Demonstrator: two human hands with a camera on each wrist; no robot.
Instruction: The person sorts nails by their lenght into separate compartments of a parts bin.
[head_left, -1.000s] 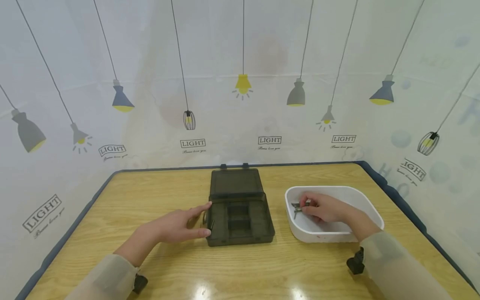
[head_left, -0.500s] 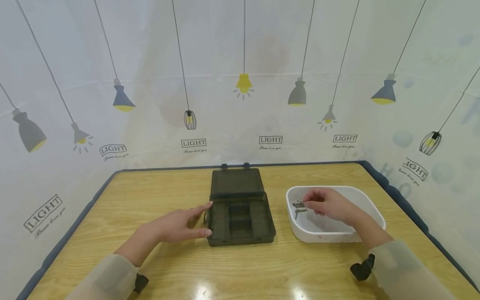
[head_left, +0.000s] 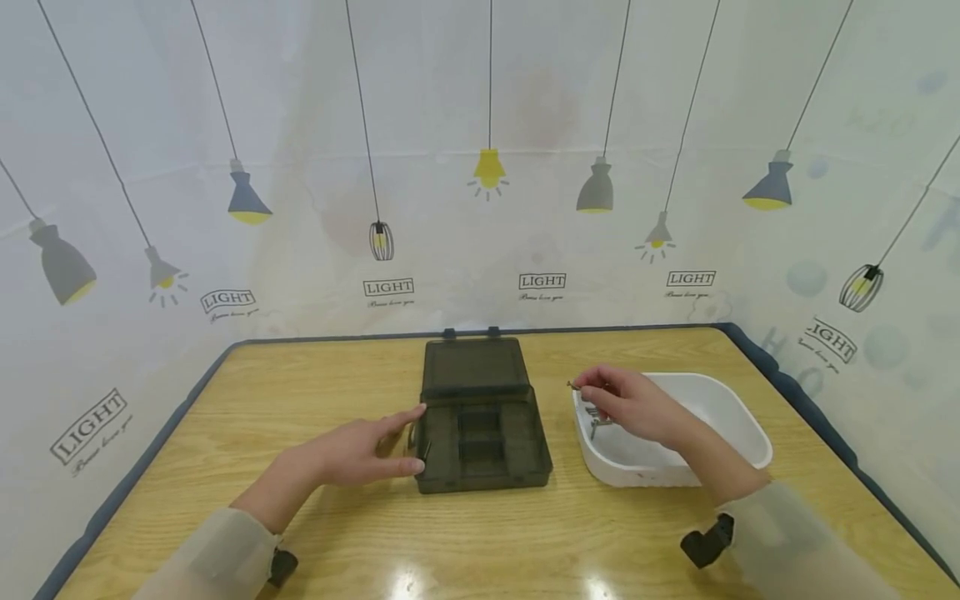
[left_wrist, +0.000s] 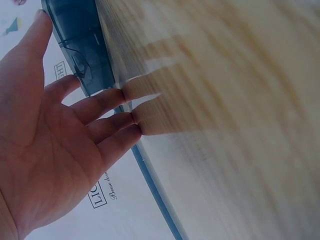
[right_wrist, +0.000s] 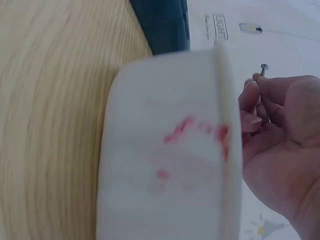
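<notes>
A dark, see-through plastic case [head_left: 480,483] lies on the table with its lid [head_left: 476,363] folded back. My left hand [head_left: 348,454] has its fingers spread, the index fingertip and thumb at the case's left side; in the left wrist view the other fingertips reach down to the table. A thin dark piece [head_left: 427,451] shows in the case's left part. Over the left rim of a white tub [head_left: 675,476], my right hand [head_left: 637,404] pinches a metal screw [right_wrist: 264,70], its flat head sticking out past the fingertips. Several more screws [head_left: 597,423] lie in the tub below that hand.
The wooden table [head_left: 315,533] ends at a dark blue edge against a printed cloth backdrop [head_left: 450,100]. A strip of bare wood separates case and tub. Red marks [right_wrist: 180,130] show on the tub's outer wall.
My right hand has risen from inside the tub and moved left to its rim, a screw now visible in its fingers. The left hand and case have stayed put.
</notes>
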